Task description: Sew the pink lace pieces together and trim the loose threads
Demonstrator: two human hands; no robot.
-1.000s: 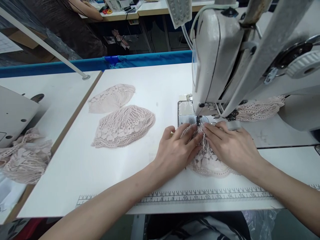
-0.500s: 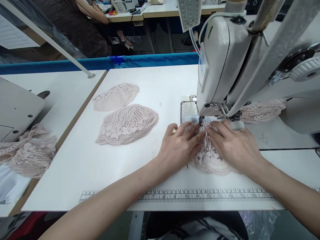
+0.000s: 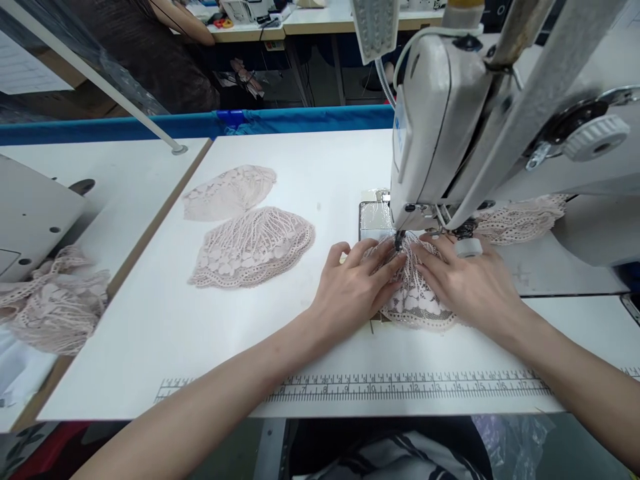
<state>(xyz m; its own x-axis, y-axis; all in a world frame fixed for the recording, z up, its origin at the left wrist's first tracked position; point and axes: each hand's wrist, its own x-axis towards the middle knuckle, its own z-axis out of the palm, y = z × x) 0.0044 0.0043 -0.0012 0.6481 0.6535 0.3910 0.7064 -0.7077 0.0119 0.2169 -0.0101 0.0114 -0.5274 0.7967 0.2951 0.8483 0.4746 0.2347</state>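
A pale pink lace piece (image 3: 417,303) lies on the white table under the needle of a sewing machine (image 3: 435,133). My left hand (image 3: 357,277) rests on its left side, fingers stretched out and tips close to the presser foot (image 3: 399,240). On the right side of the lace lies my right hand (image 3: 463,277), also flat with fingers extended, partly behind the machine's white knob (image 3: 469,247). The lace's upper edge is hidden by the foot and my fingers. Both hands press the lace from above.
Two lace pieces, a plain one (image 3: 230,193) and a scalloped one (image 3: 253,248), lie to the left. More lace (image 3: 523,220) sits behind the needle, and a lace heap (image 3: 60,307) at far left. A printed ruler (image 3: 370,387) runs along the front edge. Another person's arm (image 3: 185,23) shows beyond.
The lace under the needle has moved a little away from me, its scalloped edge now farther from the ruler. Both hands stay on it. The whole view has shifted slightly.
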